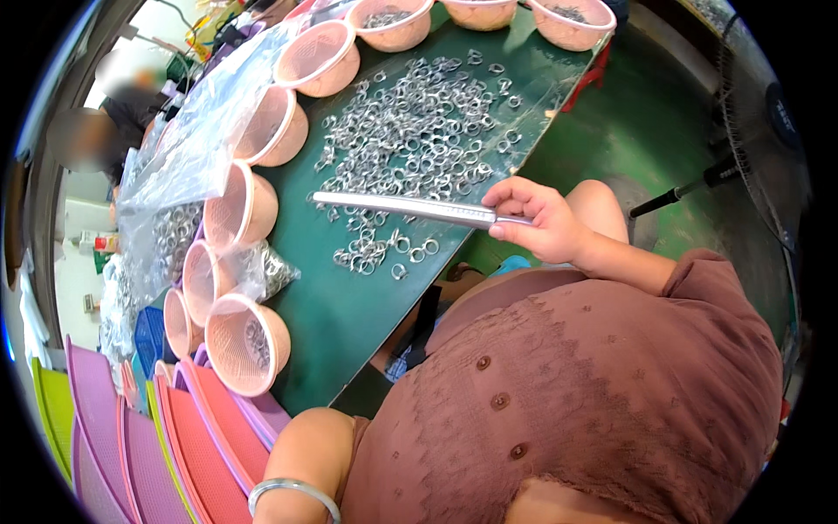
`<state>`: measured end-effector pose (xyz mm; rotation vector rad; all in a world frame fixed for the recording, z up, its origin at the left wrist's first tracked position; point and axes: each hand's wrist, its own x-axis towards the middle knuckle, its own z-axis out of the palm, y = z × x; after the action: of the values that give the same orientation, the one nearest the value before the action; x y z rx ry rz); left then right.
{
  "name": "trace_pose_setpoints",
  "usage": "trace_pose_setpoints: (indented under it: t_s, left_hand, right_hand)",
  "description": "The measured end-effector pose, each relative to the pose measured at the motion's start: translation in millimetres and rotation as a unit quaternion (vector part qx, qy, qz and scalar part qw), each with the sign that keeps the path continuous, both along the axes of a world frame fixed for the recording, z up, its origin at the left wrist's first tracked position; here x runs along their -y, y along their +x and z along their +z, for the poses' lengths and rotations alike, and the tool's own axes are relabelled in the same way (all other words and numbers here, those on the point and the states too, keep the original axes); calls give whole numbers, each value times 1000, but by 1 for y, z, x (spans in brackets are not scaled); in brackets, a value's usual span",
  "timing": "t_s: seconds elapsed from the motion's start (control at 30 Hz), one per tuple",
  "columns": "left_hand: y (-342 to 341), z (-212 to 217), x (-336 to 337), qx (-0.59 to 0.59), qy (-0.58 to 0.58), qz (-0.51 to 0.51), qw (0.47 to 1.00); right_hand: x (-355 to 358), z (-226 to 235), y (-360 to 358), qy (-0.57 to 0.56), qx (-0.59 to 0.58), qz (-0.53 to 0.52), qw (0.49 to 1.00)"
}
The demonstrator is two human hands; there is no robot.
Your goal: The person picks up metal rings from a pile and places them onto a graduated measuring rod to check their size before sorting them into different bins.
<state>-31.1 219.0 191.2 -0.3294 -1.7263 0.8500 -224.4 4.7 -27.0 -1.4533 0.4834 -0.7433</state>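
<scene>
My right hand (539,218) is closed around the narrow handle of a ring mandrel (397,204), a long tapered silver metal rod with fine markings near the grip. The rod reaches leftward over the green table (323,327), its thin tip above the tabletop. No ring shows on the rod. Beneath and beyond it lies a wide heap of silver metal rings (410,122), with a smaller loose group (371,253) on the near side. Only my left arm with a pale bangle (292,491) shows at the lower left; the hand itself is outside the picture.
Pink plastic baskets (247,345) line the table's left and far edges, some holding metal pieces. Clear plastic sheeting (188,148) and a small bag of metal pieces (278,269) lie beside them. Stacked colored trays (205,419) stand lower left. Another person (127,118) is at the far left.
</scene>
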Motion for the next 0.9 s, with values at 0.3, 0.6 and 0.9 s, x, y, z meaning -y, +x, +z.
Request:
trace_pose_setpoints:
  t_s: [0.3, 0.6, 0.9]
  left_hand:
    - [23, -30, -8, -41, 386, -61, 920]
    - [103, -126, -14, -260, 487, 716, 429]
    - [116, -155, -48, -195, 558, 745, 308]
  right_hand:
    - [6, 24, 43, 305, 138, 153, 930]
    - [12, 57, 171, 49, 14, 314, 948]
    - [-6, 54, 287, -369, 18, 296, 881]
